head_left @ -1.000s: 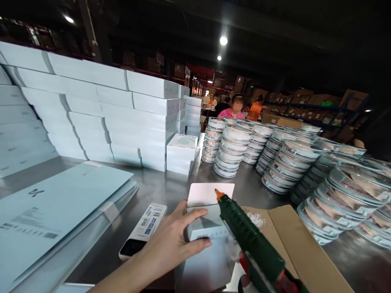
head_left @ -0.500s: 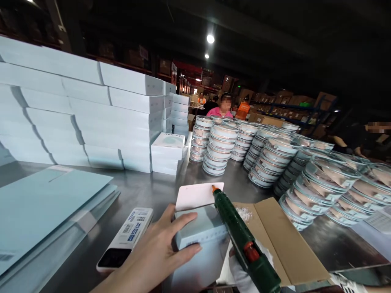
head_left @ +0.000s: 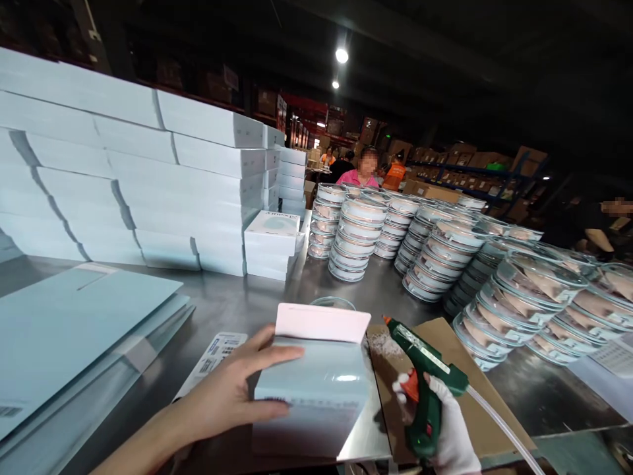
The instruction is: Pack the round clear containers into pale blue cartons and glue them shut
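A light blue cardboard box [head_left: 316, 389] stands in front of me with its pale pink flap [head_left: 321, 323] raised at the far side. My left hand [head_left: 247, 376] grips the box from its left, fingers over the top and thumb along the near face. In a white glove, my right hand [head_left: 442, 422] is wrapped around the handle of a green hot glue gun [head_left: 425, 356] with an orange trigger. The gun's orange tip points up and left, right of the box and apart from it. Behind the flap, a round clear container [head_left: 333, 303] shows only its rim.
White boxes [head_left: 192, 191] are stacked at the left back. Several piles of round clear containers [head_left: 359, 237] fill the right. Flat light blue sheets [head_left: 89, 316] and a white labelled device [head_left: 215, 353] lie left; brown cardboard [head_left: 475, 396] lies under the gun. Co-workers are beyond.
The glue gun has moved right and down, away from the flap, and turned so its side shows. The box has tilted toward me, with my left hand still on it. A round container's rim now shows behind.
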Motion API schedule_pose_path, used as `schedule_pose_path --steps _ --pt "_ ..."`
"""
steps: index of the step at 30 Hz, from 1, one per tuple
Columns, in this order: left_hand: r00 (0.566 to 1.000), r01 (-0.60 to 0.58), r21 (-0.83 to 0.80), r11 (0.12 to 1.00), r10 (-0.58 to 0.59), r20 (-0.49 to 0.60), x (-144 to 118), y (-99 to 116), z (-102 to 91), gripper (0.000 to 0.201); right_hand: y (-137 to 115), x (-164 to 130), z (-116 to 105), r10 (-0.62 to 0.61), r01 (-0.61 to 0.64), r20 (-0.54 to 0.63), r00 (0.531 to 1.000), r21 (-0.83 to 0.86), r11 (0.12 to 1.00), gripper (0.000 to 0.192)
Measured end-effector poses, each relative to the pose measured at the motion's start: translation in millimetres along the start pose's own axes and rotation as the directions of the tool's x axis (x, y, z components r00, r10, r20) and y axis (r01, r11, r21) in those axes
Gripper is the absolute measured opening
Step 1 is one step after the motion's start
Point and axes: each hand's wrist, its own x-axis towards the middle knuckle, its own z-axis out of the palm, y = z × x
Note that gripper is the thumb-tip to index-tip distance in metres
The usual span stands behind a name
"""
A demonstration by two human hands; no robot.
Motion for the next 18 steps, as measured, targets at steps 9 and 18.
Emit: schedule_pose_path --steps 9,18 --pt "0.99 -0.03 -0.06 0.998 0.038 0.135 -1 8 -12.6 0.06 -38 -11 -8 -0.263 0.149 -0.073 0.962 -0.666 0.731 0.019" --pt "0.971 -0.214 -0.229 0.95 0.181 -0.158 -12 -12 16.6 0.068 -3 -16 50 -0.36 0.535 0.512 0.78 -0.245 0.808 0.085"
